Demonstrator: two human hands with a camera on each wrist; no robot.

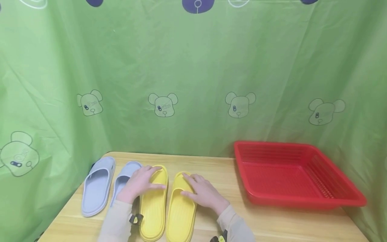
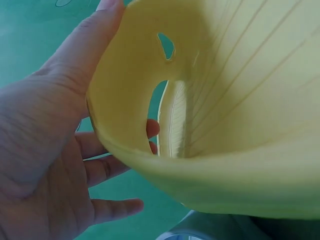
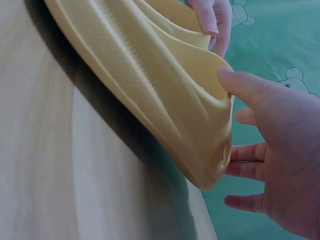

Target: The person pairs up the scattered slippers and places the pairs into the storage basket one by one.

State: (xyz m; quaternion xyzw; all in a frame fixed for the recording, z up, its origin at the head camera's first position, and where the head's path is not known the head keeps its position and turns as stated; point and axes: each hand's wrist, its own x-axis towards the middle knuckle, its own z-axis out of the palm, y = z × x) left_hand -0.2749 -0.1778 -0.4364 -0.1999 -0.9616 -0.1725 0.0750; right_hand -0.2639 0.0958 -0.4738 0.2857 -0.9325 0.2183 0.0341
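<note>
Two yellow slippers lie side by side, toes away from me, in the head view. My left hand (image 1: pixel 140 183) grips the left yellow slipper (image 1: pixel 152 215) at its strap. In the left wrist view the thumb is on the strap's edge and fingertips show through the toe opening. My right hand (image 1: pixel 205 193) holds the right yellow slipper (image 1: pixel 180 218) by its strap, thumb at the strap's rear edge and fingers around the toe end. A dark shadow runs along this slipper's sole (image 3: pixel 125 85) in the right wrist view.
A pair of pale blue slippers stands at the left, the outer slipper (image 1: pixel 96 191) in full view, the inner slipper (image 1: pixel 130 166) partly behind my left arm. A red plastic basket (image 1: pixel 299 201) sits at the table's right. Behind the wooden table (image 1: pixel 211 164) hangs a green curtain (image 1: pixel 196 134).
</note>
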